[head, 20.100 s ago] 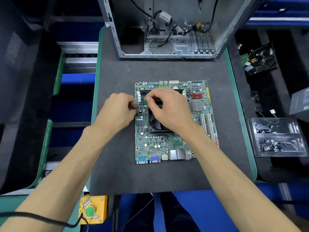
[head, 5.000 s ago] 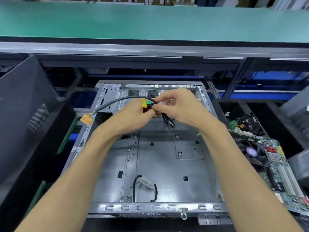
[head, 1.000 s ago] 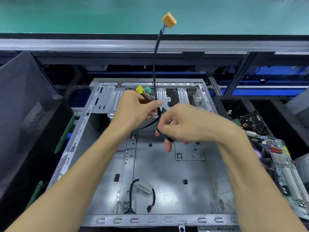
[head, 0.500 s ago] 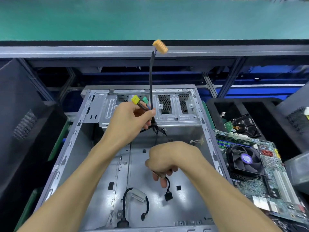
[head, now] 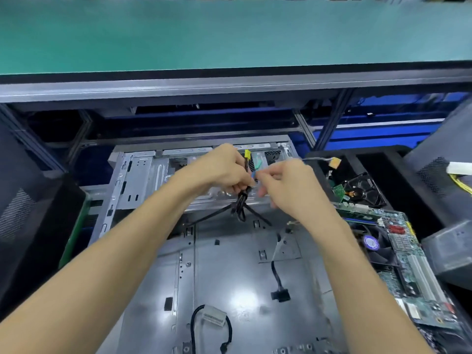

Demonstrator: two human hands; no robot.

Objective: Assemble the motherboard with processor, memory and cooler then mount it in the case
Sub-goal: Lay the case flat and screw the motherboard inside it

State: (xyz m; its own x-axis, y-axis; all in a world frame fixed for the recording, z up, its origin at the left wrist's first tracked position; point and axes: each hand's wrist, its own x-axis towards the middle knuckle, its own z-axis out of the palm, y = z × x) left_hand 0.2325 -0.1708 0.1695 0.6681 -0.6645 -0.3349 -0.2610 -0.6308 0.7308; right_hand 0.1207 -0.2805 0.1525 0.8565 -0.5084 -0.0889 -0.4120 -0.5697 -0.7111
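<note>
Gripping the bundled cables (head: 241,200) in my left hand (head: 219,172), I keep their yellow plug (head: 247,155) up over the case's (head: 143,251) far edge; my right hand (head: 286,185) pinches something blue (head: 253,175) beside it. I judge I'm clearing the floor for mounting. Next, the motherboard (head: 408,264), waiting outside the right wall, needs lifting in.

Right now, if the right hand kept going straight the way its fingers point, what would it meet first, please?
The right hand points left, toward the black cable bundle that the left hand grips. It would most likely meet those cables and their blue connector first, then the left hand's fingers, though depth is unclear.
</note>
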